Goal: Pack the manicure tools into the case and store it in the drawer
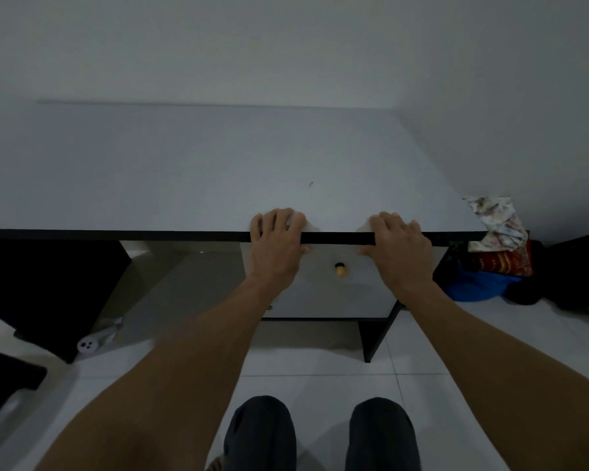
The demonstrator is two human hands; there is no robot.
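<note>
A white desk (191, 171) with a black front edge fills the middle of the head view. Under its right part sits a white drawer (334, 294), pushed in, with a small yellow knob (340, 268). My left hand (275, 248) rests over the desk's front edge left of the knob, fingers spread on the top, thumb on the drawer front. My right hand (399, 251) lies the same way right of the knob. Neither hand holds anything. No manicure tools or case show anywhere in view.
A pile of patterned cloth (497, 222) and a blue bag (476, 285) sit on the floor right of the desk. A white plug adapter (89, 345) lies by the dark left desk panel (45, 287). My knees (320, 433) show at the bottom over white floor tiles.
</note>
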